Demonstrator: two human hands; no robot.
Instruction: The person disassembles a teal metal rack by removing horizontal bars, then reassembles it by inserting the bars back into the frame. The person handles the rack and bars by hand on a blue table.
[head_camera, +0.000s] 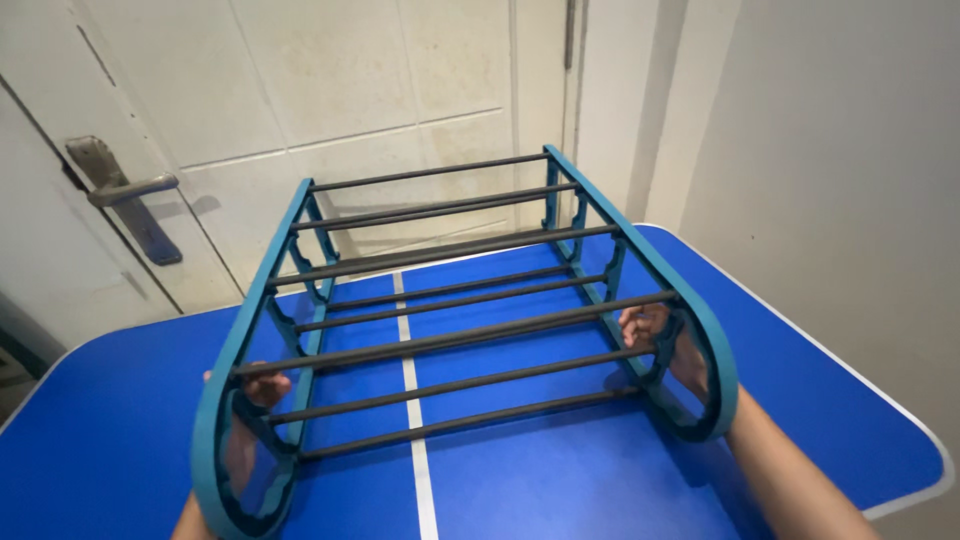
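Head view: left hand (250, 415) and right hand (668, 345) each clamped on a teal side frame of the shoe rack (450, 320), holding it between them over the blue table (850, 380), door (300, 90) beyond.

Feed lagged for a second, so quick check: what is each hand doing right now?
Left hand: closed on the left end frame of the teal rack.
Right hand: closed on the rack's right end frame.

blue table (820, 370) with white centre line (412, 380); behind — cream door (330, 80), metal handle (125, 190)
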